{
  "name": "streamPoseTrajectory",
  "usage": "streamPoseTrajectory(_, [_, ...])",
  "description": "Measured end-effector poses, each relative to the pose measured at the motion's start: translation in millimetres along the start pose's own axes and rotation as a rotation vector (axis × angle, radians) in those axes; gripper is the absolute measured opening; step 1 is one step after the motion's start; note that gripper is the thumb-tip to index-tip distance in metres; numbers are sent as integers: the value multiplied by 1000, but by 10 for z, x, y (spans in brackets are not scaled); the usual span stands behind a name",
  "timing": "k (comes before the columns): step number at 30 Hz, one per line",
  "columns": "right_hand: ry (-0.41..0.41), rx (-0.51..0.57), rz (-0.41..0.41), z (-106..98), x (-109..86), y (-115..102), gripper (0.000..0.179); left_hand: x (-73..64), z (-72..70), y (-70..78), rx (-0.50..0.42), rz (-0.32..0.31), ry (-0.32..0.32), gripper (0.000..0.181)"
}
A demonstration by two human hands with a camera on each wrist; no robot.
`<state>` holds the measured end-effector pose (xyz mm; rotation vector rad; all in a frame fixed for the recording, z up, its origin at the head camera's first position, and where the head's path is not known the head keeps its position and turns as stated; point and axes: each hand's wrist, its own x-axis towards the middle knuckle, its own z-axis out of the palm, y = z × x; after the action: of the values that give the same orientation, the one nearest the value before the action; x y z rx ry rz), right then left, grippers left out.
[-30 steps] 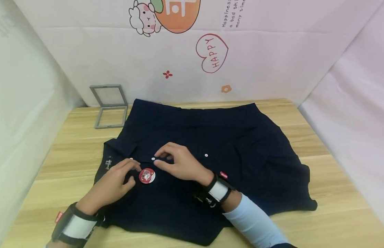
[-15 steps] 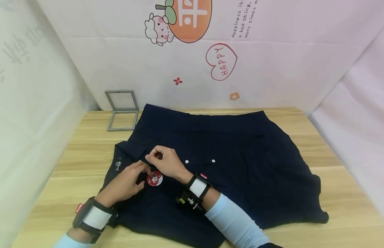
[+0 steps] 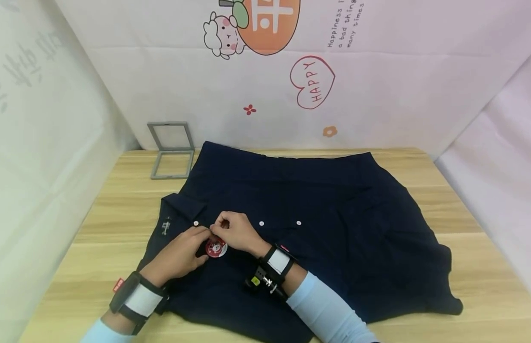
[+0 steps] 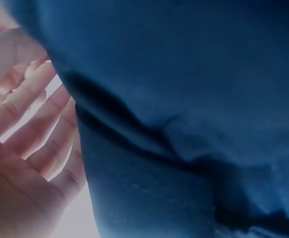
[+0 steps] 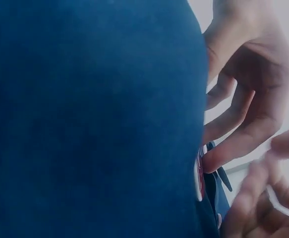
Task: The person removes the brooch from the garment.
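Observation:
A dark navy shirt [image 3: 316, 190] with white buttons lies spread over the table, and on it is a round red-and-white badge [image 3: 217, 249]. My left hand [image 3: 179, 252] reaches across from the left with loosely bent fingers. In the right wrist view its fingertip touches the face of the badge [image 5: 200, 179], seen edge-on. My right hand [image 3: 239, 234] is just above the badge, close to the left fingertips. Its thumb and index finger meet in the right wrist view, with nothing visible between them. Cloth fills most of the left wrist view, beside an open palm [image 4: 20, 193].
At the back left a grey hinged frame [image 3: 173, 152] stands opened out beside the shirt. Printed white curtain [image 3: 376, 95] closes off the table's far side, with more on both sides. Wood tabletop [image 3: 102, 228] shows around the shirt.
My right hand has moved from the button to the badge's top edge, its thumb and index finger closing together. My left fingers have moved over the badge. The head view has shifted.

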<state>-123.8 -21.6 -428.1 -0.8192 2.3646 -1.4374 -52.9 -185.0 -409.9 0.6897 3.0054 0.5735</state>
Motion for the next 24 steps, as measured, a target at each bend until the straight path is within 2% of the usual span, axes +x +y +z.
streamPoseTrajectory(4, [-38,-163,3,-23,-4,53,16,12,-1,10,19,7,-13,40])
streamPoseTrajectory(10, [-182,-350,39,-134,-38,-28,20,11,-16,6,-14,-21,-32,36])
streamPoseTrajectory(16, [-321,-433,78,-218,-81,-154,24,26,-30,0,-38,-38,-42,29])
streamPoseTrajectory(21, [-361,-462,66,-220,-92,-163,33,29,-44,61,-4,-56,4,19])
streamPoseTrajectory(24, [-363,-475,48,-222,-91,-150,31,54,-106,137,6,-57,39,15])
